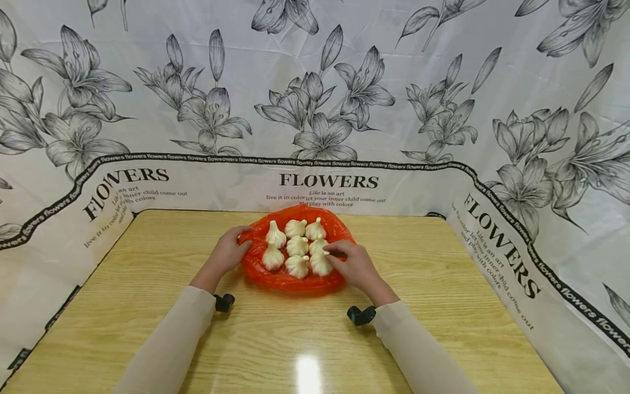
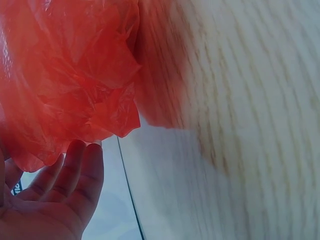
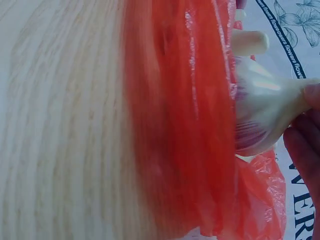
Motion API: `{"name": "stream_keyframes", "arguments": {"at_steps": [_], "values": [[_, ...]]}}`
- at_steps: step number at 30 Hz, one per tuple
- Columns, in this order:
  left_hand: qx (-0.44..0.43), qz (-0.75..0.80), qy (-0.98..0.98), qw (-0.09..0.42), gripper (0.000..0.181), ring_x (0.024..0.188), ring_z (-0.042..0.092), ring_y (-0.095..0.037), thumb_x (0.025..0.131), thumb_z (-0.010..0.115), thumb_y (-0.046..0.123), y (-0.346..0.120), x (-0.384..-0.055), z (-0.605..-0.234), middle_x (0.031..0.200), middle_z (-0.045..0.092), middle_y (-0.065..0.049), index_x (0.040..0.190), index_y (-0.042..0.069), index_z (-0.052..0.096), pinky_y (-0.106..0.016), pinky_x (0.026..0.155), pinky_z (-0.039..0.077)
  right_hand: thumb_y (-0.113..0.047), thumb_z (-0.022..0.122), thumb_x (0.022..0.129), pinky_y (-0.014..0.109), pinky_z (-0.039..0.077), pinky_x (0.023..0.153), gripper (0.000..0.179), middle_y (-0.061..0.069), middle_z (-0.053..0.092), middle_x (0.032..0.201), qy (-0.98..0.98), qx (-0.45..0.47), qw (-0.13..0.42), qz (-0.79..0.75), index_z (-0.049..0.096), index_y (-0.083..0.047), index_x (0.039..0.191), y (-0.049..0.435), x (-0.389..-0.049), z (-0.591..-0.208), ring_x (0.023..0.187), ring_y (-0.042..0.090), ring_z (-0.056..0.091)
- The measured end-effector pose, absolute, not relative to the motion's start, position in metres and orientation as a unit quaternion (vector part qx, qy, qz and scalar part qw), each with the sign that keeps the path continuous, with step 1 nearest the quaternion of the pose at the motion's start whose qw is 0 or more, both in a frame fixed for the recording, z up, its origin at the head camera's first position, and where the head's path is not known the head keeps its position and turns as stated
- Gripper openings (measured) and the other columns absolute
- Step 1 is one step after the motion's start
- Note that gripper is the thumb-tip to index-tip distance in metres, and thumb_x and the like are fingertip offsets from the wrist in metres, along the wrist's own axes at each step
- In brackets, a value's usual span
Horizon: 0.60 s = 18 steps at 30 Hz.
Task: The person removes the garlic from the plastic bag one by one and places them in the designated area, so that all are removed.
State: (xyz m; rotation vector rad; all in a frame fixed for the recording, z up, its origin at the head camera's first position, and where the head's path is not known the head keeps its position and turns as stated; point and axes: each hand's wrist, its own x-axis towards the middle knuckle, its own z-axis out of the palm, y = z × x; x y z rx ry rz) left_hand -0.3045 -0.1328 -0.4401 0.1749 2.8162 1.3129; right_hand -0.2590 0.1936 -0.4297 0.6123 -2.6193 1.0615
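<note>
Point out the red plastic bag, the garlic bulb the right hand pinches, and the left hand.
Red plastic bag (image 1: 291, 284): head view, its near rim.
Pinched garlic bulb (image 3: 262, 107): right wrist view, its rounded body.
Left hand (image 1: 228, 252): head view, back of hand.

Left forearm (image 1: 174, 334) reaching toward one o'clock, left hand (image 1: 230, 249) curving its fingers (image 2: 90, 175), right forearm (image 1: 413, 336) reaching toward eleven o'clock, right hand (image 1: 358, 265) pinching.

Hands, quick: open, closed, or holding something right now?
Left hand: closed, holding the edge of the red plastic bag.
Right hand: closed, pinching a garlic bulb by its stem.
</note>
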Motion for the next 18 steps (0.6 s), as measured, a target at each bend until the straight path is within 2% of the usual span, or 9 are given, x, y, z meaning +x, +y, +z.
{"name": "stream_keyframes", "arguments": {"at_steps": [11, 18], "values": [[0.047, 0.413, 0.909, 0.026, 0.042, 0.129, 0.043, -0.036, 0.099, 0.052, 0.017, -0.131, -0.305, -0.434, 0.146, 0.040, -0.018, 0.141, 0.010, 0.046, -0.053, 0.105, 0.043, -0.009, 0.069, 0.088, 0.034, 0.058, 0.082, 0.018, 0.007, 0.071, 0.103, -0.880, 0.227, 0.162, 0.384, 0.072, -0.008, 0.105, 0.203, -0.263, -0.410, 0.093, 0.021, 0.069], [0.049, 0.407, 0.912, 0.024, 0.043, 0.126, 0.045, -0.036, 0.099, 0.052, 0.017, -0.132, -0.308, -0.435, 0.144, 0.042, -0.019, 0.141, 0.008, 0.046, -0.051, 0.104, 0.045, -0.009, 0.068, 0.089, 0.038, 0.058, 0.083, 0.019, 0.009, 0.070, 0.102, -0.880, 0.221, 0.183, 0.379, 0.071, -0.005, 0.107, 0.216, -0.266, -0.398, 0.093, 0.023, 0.069]]}}
